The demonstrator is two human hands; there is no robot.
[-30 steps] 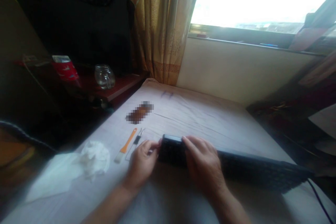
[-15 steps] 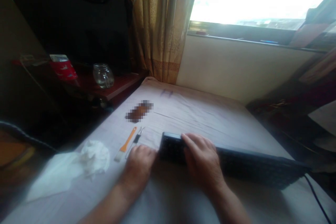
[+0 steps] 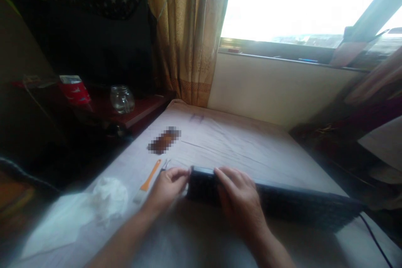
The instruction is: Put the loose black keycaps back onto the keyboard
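Note:
A black keyboard (image 3: 295,201) stands tilted up on its long edge, its keyed side toward me and dim. My right hand (image 3: 238,192) grips it near its left end, fingers over the top edge. At that same end, my left hand (image 3: 171,184) is closed in a pinch against the short side. Whatever sits between its fingertips is too small to make out. Just left of this hand lie an orange-handled brush (image 3: 151,176) with pale bristles and a thin dark tool (image 3: 165,165), partly hidden by the hand.
Crumpled white tissue (image 3: 109,199) lies on the sheeted bed (image 3: 238,146) at left. A blurred-out brown object (image 3: 163,140) is farther back. A glass jar (image 3: 122,99) and a red packet (image 3: 74,90) stand on the side table. The keyboard's cable (image 3: 375,236) trails at right.
My left hand has risen from beside the keyboard to the upper corner of its left end, fingertips now pinched there. My right hand keeps its grip. The view has tilted slightly.

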